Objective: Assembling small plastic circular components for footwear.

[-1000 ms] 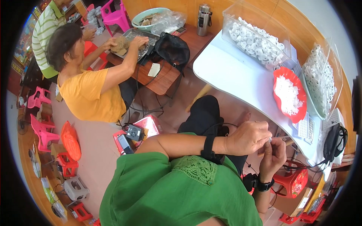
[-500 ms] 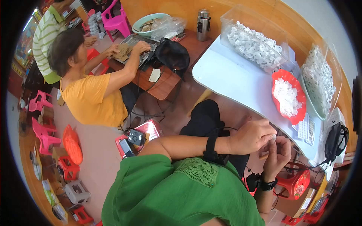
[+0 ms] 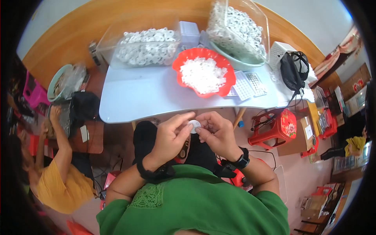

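In front of my body, short of the table's near edge, a small round white plastic piece (image 3: 194,125) is pinched between my two hands. My left hand (image 3: 171,132) grips it from the left with thumb and fingers. From the other side, my right hand (image 3: 216,131) has its thumb and fingertips on the rim. Beyond them on the table lies a red scalloped bowl (image 3: 176,73) heaped with small clear-white plastic parts. Farther back, a clear bin (image 3: 106,50) holds many white round pieces with dark centres.
The light-blue table (image 3: 137,94) spans the space ahead. A tilted clear bin (image 3: 262,23) rests in a green basin (image 3: 244,64). White gridded trays (image 3: 243,86) lie right of the bowl. A red stool (image 3: 274,129) stands right; a co-worker in yellow (image 3: 62,184) sits left.
The view has swung right, so the table now lies straight ahead and the co-worker is at the left rim. Both hands still hold the small white piece, now seen more face-on.
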Available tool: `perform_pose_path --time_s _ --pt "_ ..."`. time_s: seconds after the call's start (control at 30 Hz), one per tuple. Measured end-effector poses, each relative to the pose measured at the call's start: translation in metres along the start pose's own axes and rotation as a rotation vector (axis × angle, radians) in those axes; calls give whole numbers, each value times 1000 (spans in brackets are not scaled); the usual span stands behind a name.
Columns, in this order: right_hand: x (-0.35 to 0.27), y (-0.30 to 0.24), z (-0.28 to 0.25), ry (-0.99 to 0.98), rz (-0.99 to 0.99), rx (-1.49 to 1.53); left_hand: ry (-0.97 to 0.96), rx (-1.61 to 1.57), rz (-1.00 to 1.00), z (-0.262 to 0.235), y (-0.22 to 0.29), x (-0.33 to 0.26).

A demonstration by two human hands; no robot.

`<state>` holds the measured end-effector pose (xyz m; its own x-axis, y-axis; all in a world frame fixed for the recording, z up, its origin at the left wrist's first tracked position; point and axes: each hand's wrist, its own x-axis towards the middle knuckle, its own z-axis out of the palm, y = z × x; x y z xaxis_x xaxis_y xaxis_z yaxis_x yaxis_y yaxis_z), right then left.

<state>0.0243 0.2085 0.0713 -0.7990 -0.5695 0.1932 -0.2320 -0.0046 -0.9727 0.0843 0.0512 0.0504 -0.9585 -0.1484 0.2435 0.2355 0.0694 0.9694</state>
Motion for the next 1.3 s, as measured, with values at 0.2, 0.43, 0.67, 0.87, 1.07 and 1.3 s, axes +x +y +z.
perform_pose_path --time_s 0.2,0.43,0.67,0.87,1.07,1.3 --pt "67 -27 -79 186 1 50 121 -43 -104 -36 -9 20" --pt "141 -63 -130 294 -121 139 320 67 -113 -89 -40 32" --pt "239 -82 -66 88 -57 188 489 155 -135 -114 -80 54" --pt "271 -97 -120 89 -353 -37 481 153 -123 -112 -76 51" --pt "266 -45 -228 156 25 -727 466 278 -71 -107 -77 54" --pt "284 -19 -240 60 -11 -957 465 301 -64 -104 -74 54"
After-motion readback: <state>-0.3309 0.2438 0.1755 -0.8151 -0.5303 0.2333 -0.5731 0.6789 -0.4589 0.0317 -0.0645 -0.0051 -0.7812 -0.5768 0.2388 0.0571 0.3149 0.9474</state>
